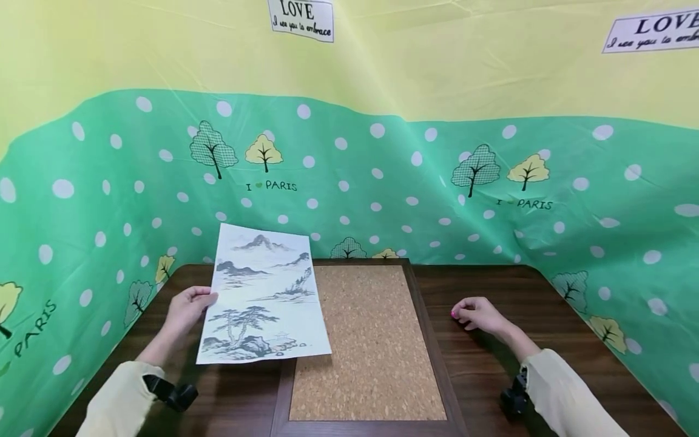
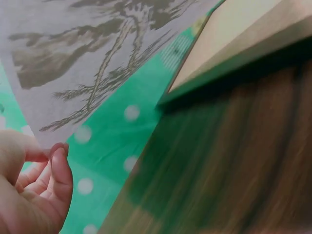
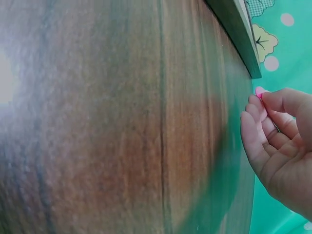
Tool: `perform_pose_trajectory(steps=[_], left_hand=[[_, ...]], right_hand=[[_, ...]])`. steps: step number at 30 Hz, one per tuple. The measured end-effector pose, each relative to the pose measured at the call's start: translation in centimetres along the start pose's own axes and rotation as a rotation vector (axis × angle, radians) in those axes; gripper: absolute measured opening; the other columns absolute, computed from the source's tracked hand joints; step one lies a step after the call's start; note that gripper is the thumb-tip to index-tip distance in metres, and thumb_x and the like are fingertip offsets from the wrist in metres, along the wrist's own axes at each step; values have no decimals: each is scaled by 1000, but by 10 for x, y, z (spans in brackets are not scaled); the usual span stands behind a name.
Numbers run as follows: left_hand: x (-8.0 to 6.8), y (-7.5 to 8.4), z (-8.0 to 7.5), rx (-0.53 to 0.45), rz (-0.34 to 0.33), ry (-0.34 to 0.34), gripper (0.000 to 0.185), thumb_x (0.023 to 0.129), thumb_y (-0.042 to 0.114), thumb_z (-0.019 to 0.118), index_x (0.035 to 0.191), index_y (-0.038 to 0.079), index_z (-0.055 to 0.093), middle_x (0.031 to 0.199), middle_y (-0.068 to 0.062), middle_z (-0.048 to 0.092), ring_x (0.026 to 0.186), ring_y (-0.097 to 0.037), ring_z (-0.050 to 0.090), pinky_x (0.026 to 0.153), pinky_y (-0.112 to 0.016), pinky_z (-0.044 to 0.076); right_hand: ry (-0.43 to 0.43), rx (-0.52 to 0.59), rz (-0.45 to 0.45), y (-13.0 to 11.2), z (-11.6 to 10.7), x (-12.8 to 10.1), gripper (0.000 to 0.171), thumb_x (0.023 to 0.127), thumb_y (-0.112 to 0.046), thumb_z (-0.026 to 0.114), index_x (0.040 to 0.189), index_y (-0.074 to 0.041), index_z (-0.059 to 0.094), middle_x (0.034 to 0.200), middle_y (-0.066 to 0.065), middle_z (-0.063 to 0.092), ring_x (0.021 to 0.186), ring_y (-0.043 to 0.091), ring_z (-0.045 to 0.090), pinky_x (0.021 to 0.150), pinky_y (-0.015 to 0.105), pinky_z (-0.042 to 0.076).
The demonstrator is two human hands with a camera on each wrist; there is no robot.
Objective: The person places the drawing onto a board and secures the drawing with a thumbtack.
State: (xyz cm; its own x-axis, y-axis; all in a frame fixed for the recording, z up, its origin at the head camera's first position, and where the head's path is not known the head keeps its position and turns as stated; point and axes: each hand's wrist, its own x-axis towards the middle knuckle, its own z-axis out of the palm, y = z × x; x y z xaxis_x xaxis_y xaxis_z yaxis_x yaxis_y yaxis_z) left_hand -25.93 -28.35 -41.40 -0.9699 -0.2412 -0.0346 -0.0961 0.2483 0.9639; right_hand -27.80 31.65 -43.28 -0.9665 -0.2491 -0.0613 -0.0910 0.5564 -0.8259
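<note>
My left hand (image 1: 187, 311) pinches the left edge of a sheet of paper (image 1: 264, 297) printed with an ink landscape of mountains and pines. The sheet is held up, tilted, over the left side of a cork board (image 1: 371, 340) with a dark wooden frame, hiding part of it. In the left wrist view, thumb and fingertip of the left hand (image 2: 41, 180) meet at one edge of the paper (image 2: 73, 53). To the right of the board, my right hand (image 1: 480, 315) holds a small pink push pin (image 3: 260, 91) between its fingertips, which partly hide it.
The board lies on a dark brown wooden table (image 1: 491, 394). Behind and at both sides hangs a green and yellow cloth (image 1: 371, 164) with dots and trees, close to the table's edges. A black wrist camera (image 1: 177, 394) sits on each wrist.
</note>
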Motion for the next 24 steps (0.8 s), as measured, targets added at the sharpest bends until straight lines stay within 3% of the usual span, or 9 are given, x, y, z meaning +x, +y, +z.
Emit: perform_pose_trajectory(steps=[8, 13, 18, 24], left_hand=[[-31, 17, 59, -71, 57, -45, 20, 84, 13, 61, 94, -3, 57, 70, 7, 62, 61, -4, 53, 55, -23, 45], [-45, 27, 96, -100, 46, -80, 19, 85, 4, 57, 98, -9, 55, 74, 0, 63, 60, -8, 54, 56, -25, 46], [-52, 27, 130, -74, 24, -116, 17, 85, 3, 57, 98, -8, 56, 78, -6, 63, 62, -10, 54, 56, -27, 46], [-54, 23, 157, -75, 55, -161, 15, 85, 3, 57, 95, -7, 56, 76, -6, 60, 60, -10, 52, 53, -26, 45]], right_hand=[[-26, 23, -8, -17, 9, 5, 20, 92, -6, 49, 94, 11, 59, 85, 12, 61, 76, 20, 58, 62, 33, 51], [-47, 37, -23, -31, 17, 9, 20, 92, -8, 50, 94, 10, 59, 87, 14, 61, 77, 21, 57, 62, 34, 52], [-47, 44, -39, -43, 23, 16, 20, 91, -9, 52, 94, 9, 60, 87, 17, 61, 78, 23, 57, 63, 36, 52], [-33, 42, -56, -58, 26, 24, 21, 92, -8, 51, 96, 11, 59, 88, 14, 60, 78, 22, 56, 65, 36, 52]])
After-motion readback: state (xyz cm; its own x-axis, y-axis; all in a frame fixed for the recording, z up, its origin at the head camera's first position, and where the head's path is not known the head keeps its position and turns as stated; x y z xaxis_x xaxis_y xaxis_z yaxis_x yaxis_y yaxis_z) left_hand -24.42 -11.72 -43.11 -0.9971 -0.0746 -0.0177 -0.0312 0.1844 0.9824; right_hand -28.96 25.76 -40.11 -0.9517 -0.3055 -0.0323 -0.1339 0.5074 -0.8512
